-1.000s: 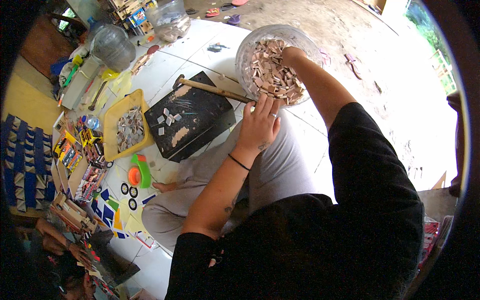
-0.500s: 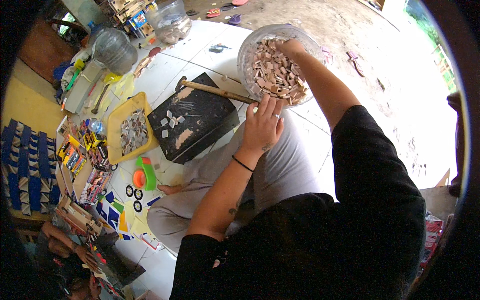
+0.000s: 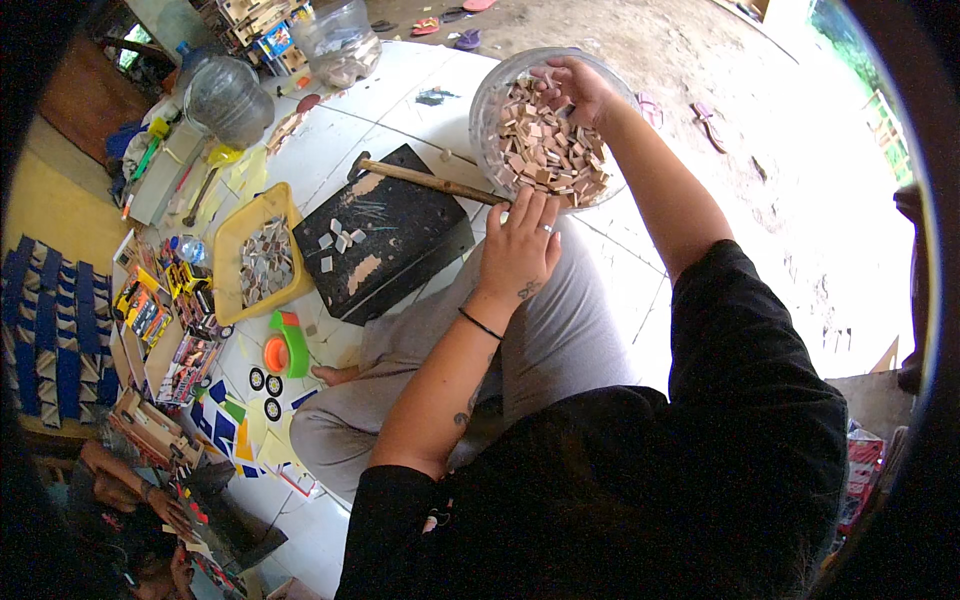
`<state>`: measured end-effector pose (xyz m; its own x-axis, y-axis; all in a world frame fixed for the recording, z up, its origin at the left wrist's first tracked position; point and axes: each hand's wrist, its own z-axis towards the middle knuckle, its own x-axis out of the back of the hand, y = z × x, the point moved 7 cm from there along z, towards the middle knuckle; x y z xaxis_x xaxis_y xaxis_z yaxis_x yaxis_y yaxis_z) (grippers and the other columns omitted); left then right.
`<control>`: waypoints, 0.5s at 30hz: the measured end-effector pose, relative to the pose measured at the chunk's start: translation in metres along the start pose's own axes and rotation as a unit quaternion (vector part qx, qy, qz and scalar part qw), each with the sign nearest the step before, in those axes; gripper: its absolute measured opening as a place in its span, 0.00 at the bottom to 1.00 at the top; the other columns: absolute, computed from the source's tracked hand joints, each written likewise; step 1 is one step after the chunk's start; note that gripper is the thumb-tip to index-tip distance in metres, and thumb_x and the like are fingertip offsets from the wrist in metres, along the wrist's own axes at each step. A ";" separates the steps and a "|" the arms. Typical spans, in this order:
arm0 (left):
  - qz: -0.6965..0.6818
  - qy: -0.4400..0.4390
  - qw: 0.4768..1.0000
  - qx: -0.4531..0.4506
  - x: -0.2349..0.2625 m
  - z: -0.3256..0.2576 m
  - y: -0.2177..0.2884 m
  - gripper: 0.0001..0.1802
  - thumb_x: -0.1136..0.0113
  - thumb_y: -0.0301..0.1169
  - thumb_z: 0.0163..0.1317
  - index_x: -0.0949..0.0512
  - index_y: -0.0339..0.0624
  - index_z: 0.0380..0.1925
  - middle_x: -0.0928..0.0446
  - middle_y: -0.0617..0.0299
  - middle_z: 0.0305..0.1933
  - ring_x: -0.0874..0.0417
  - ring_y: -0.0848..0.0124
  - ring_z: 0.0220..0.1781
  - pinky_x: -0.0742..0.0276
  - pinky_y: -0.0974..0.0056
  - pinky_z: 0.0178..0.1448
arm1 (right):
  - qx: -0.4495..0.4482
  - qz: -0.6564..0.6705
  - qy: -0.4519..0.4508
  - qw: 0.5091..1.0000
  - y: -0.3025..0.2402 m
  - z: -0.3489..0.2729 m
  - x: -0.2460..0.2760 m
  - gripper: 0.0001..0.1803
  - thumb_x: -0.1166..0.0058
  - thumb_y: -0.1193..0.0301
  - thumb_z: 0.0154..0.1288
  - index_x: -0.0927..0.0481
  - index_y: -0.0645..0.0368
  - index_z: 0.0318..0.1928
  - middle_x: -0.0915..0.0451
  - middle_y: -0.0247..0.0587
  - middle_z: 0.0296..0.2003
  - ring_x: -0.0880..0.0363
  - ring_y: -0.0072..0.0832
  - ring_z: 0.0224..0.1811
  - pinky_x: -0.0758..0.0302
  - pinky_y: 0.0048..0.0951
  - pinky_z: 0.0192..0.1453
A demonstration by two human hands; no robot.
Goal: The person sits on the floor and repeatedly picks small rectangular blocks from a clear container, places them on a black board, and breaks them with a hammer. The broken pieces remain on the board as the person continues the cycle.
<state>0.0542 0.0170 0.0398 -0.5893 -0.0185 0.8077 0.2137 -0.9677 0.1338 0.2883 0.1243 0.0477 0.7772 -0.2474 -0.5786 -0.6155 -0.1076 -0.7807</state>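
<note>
Beyond my knees stands a clear round plastic tub [image 3: 484, 130], holding a heap of small wooden blocks [image 3: 545, 145]. My right hand [image 3: 588, 92] is inside its far side, fingers loosely curled and apart at the heap's edge; I make out no block clearly held. Stretched out over my thigh, my left hand [image 3: 518, 248] touches the tub's near rim with its fingertips, by the end of a hammer's wooden handle [image 3: 440, 183]. That hammer lies across a black block [image 3: 395, 235], on which pale square pieces [image 3: 341, 238] and thin nails [image 3: 371, 211] are scattered.
Left of the black block is a yellow basin [image 3: 222, 262] of grey pieces. An orange-and-green tape dispenser [image 3: 290, 345], black toy wheels [image 3: 273, 384] and toy trucks [image 3: 150, 315] are nearer. A co-worker [image 3: 120, 510] sits lower left. Large clear bottles [image 3: 228, 100] stand behind.
My right hand has lifted from deep in the blocks toward the tub's far side, its fingers now showing. The tub has shifted slightly left. My left hand stays at the rim.
</note>
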 end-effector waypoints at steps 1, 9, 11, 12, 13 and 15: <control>0.001 -0.002 1.000 0.000 -0.001 0.000 0.000 0.25 0.46 0.37 0.56 0.31 0.38 0.53 0.32 0.54 0.56 0.37 0.60 0.65 0.42 0.53 0.62 | -0.019 0.013 -0.090 0.996 -0.002 0.004 -0.010 0.15 0.55 0.63 0.65 0.26 0.63 0.41 0.22 0.46 0.29 0.23 0.30 0.24 0.27 0.20 0.24; -0.001 0.001 1.000 -0.001 0.001 0.001 0.001 0.25 0.46 0.37 0.56 0.31 0.38 0.53 0.32 0.53 0.56 0.37 0.60 0.65 0.43 0.52 0.63 | -0.142 -0.104 0.113 0.978 0.056 0.006 0.011 0.13 0.59 0.63 0.71 0.28 0.59 0.34 0.22 0.45 0.31 0.21 0.31 0.28 0.24 0.25 0.21; -0.001 0.003 1.000 0.005 0.003 -0.003 0.002 0.25 0.46 0.37 0.56 0.30 0.38 0.53 0.32 0.53 0.56 0.37 0.60 0.65 0.43 0.52 0.62 | -0.060 -0.135 0.079 0.986 0.046 0.009 0.008 0.13 0.57 0.63 0.70 0.29 0.59 0.33 0.22 0.43 0.29 0.24 0.27 0.24 0.30 0.20 0.17; -0.003 -0.002 1.000 0.006 0.002 -0.004 0.002 0.25 0.46 0.37 0.56 0.30 0.38 0.54 0.32 0.53 0.56 0.37 0.60 0.65 0.43 0.52 0.62 | 0.000 -0.089 0.086 0.992 0.032 0.011 0.010 0.12 0.56 0.64 0.70 0.29 0.59 0.34 0.23 0.41 0.26 0.26 0.25 0.21 0.31 0.19 0.16; -0.005 -0.008 1.000 0.007 0.001 -0.005 0.002 0.26 0.46 0.37 0.56 0.30 0.37 0.54 0.32 0.53 0.56 0.37 0.60 0.65 0.43 0.52 0.62 | 0.007 -0.035 0.136 0.990 0.023 0.012 0.020 0.10 0.54 0.65 0.69 0.29 0.59 0.35 0.23 0.38 0.23 0.28 0.23 0.18 0.32 0.18 0.16; -0.004 -0.007 1.000 0.003 0.001 -0.006 0.002 0.26 0.46 0.38 0.56 0.30 0.37 0.54 0.32 0.53 0.56 0.36 0.60 0.65 0.42 0.52 0.62 | -0.044 -0.290 0.241 0.925 0.013 0.010 0.046 0.15 0.51 0.61 0.67 0.21 0.56 0.28 0.23 0.37 0.20 0.22 0.22 0.24 0.32 0.21 0.17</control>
<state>0.0494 0.0131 0.0377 -0.5794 -0.0069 0.8150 0.2134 -0.9664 0.1435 0.3174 0.1213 0.0086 0.8440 -0.5225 0.1210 -0.1377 -0.4291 -0.8927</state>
